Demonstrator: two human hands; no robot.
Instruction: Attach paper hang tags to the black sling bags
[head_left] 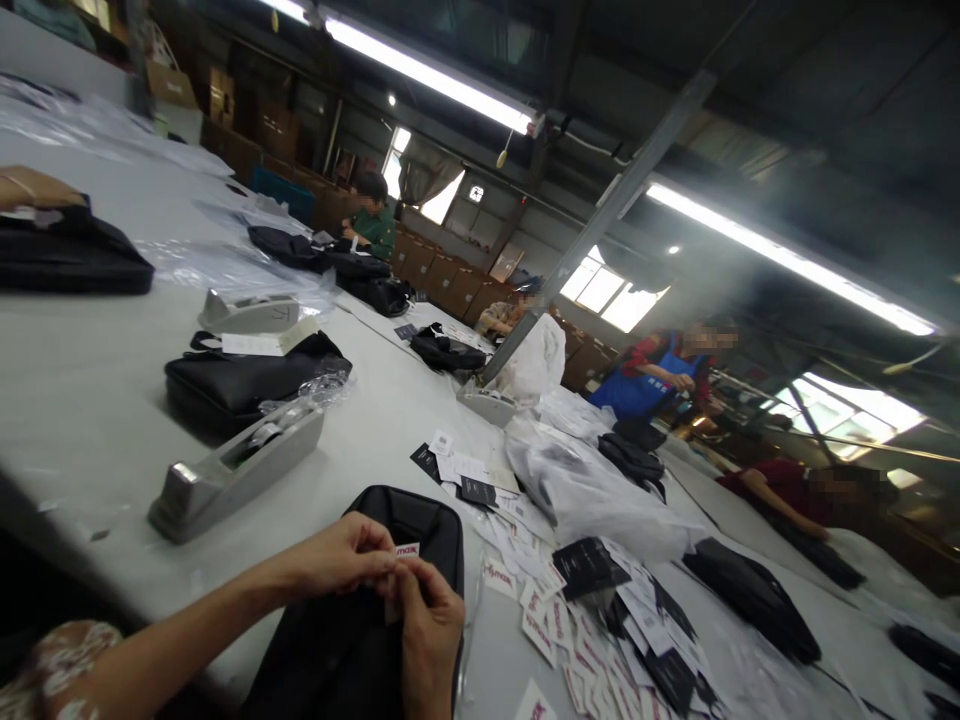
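A black bag (pixel 330 655) lies before me at the table's near edge. Over its upper part, my left hand (pixel 349 552) and my right hand (pixel 431 605) meet with fingertips pinched together. Between them is a small white tag with red print (pixel 407 550), its lower part hidden by my fingers. Both hands are closed on this tag. Just right of the bag, many similar tags (pixel 536 615) are strewn with black cards (pixel 589 568). A grey tape dispenser (pixel 240 465) stands to the left of my hands.
Behind the dispenser sits another black bag (pixel 225 385) with a white box on it, and a second dispenser (pixel 251 312) beyond. Clear plastic bags (pixel 577 490) lie along the table (pixel 382 415). A metal post (pixel 600 225) rises mid-table. Several co-workers, one in a blue apron (pixel 637 390), are farther off.
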